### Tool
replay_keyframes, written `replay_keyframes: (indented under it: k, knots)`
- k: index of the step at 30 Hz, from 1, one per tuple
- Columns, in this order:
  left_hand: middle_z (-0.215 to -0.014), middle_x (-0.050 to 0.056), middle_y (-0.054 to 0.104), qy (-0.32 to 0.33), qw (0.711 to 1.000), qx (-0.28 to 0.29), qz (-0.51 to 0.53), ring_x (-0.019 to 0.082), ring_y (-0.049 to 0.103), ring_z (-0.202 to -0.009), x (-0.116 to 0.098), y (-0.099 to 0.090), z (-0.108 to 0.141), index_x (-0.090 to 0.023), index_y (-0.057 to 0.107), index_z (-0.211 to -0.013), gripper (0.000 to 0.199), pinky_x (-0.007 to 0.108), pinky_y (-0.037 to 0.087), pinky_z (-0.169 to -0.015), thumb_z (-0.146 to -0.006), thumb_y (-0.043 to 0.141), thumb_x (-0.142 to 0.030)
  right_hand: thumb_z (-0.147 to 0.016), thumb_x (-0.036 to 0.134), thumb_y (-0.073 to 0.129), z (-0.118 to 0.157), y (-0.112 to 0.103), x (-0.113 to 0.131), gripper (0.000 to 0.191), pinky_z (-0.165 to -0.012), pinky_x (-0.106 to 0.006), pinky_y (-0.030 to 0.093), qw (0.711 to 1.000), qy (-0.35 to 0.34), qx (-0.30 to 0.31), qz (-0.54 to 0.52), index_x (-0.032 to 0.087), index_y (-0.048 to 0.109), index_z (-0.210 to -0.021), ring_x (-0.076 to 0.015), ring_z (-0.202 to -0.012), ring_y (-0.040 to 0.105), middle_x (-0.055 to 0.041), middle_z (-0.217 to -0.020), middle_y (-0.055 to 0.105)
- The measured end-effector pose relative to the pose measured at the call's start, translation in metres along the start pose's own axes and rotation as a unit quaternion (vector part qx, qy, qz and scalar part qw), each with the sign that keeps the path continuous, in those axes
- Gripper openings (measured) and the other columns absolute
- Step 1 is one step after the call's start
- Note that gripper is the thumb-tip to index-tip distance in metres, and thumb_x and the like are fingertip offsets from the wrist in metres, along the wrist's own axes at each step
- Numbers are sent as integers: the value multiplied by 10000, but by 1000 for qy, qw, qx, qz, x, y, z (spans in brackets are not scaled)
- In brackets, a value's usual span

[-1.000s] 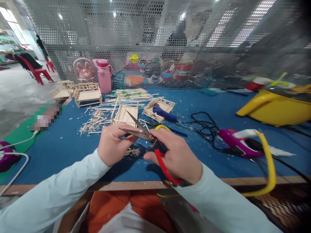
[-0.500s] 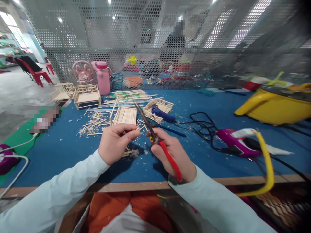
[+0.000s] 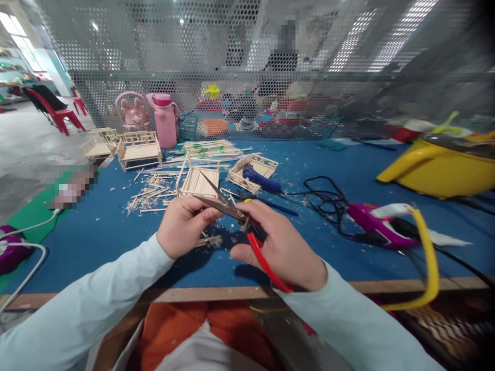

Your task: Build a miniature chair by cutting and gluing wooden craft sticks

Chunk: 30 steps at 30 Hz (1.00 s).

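Note:
My right hand (image 3: 276, 239) holds red-handled scissors (image 3: 257, 247), their blades parted and pointing up and left toward my other hand. My left hand (image 3: 189, 224) is closed in a pinch close to the blades; what sits between its fingers is mostly hidden. Just beyond it stands a small stick-built frame (image 3: 199, 180) with a slatted base and thin uprights. To the right of that lies another little stick frame (image 3: 266, 167), with a blue glue gun (image 3: 261, 179) resting across it.
Two finished-looking miniature stick benches (image 3: 139, 149) stand at the back left, before a pink bottle (image 3: 165, 121). Stick offcuts (image 3: 149, 196) litter the blue tabletop (image 3: 116, 247). A purple device (image 3: 381, 224) with black cable and a yellow container (image 3: 436, 167) occupy the right. Perforated metal screens the back.
The scissors have opened and swung left, bringing their blades over my left hand's fingertips. My right thumb has spread away from the fingers. My left hand has stayed nearly in place.

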<state>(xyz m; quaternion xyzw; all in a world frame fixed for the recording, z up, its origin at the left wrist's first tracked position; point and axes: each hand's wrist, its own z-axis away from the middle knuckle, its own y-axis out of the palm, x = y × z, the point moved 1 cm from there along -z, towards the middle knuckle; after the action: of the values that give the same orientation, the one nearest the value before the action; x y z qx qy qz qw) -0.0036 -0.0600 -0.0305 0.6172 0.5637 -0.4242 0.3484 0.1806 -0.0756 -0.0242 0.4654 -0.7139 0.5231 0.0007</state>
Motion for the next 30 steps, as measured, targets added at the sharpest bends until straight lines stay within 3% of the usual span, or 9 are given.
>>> replay_keyframes:
  k: [9, 19, 22, 25, 27, 30]
  knots:
    - [-612, 7, 721, 3, 1000, -23, 16, 109, 621, -485, 1, 2, 0, -187, 743, -677, 136, 186, 512, -469, -616, 680, -82, -722, 703, 563, 1, -2, -2, 698, -759, -374, 501, 996, -70, -34, 37, 126, 537, -1113, -229, -866, 585, -127, -959, 603]
    - [-595, 15, 697, 18, 998, -17, -56, 99, 562, -500, -4, 3, 2, -172, 733, -639, 74, 194, 463, -495, -672, 668, -184, -803, 654, 503, 0, 5, 1, 564, -623, -267, 476, 992, -68, -77, 69, 135, 634, -983, -174, -677, 613, -77, -774, 665]
    - [-538, 5, 647, -29, 997, -3, -77, 96, 529, -494, -3, 3, 2, -154, 719, -642, 119, 198, 436, -492, -691, 681, -256, -827, 637, 490, 6, 1, 0, 516, -528, -239, 440, 996, -10, -66, 64, 157, 635, -951, -135, -532, 558, -25, -647, 636]
    - [-588, 4, 653, -103, 992, 23, -67, 98, 550, -526, 3, 3, 1, -145, 728, -748, 117, 208, 454, -533, -713, 665, -237, -786, 516, 602, 24, -22, -4, 433, -514, -244, 457, 985, 139, -42, 95, 182, 565, -1060, -139, -485, 555, 16, -602, 621]
    - [-639, 6, 662, -152, 986, 46, -47, 93, 566, -552, 5, 4, 1, -136, 726, -814, 129, 215, 466, -571, -723, 656, -193, -728, 407, 632, 41, -44, -11, 448, -552, -263, 496, 965, 231, 1, 127, 203, 507, -1107, -172, -577, 636, -11, -729, 684]
    - [-652, -18, 637, -219, 973, 69, 28, 78, 565, -563, 7, 7, 2, -135, 700, -972, 252, 214, 477, -599, -724, 652, -134, -730, 360, 535, 64, -73, -25, 326, -609, -328, 533, 937, 289, 80, 182, 209, 561, -1018, -247, -715, 694, -69, -840, 722]
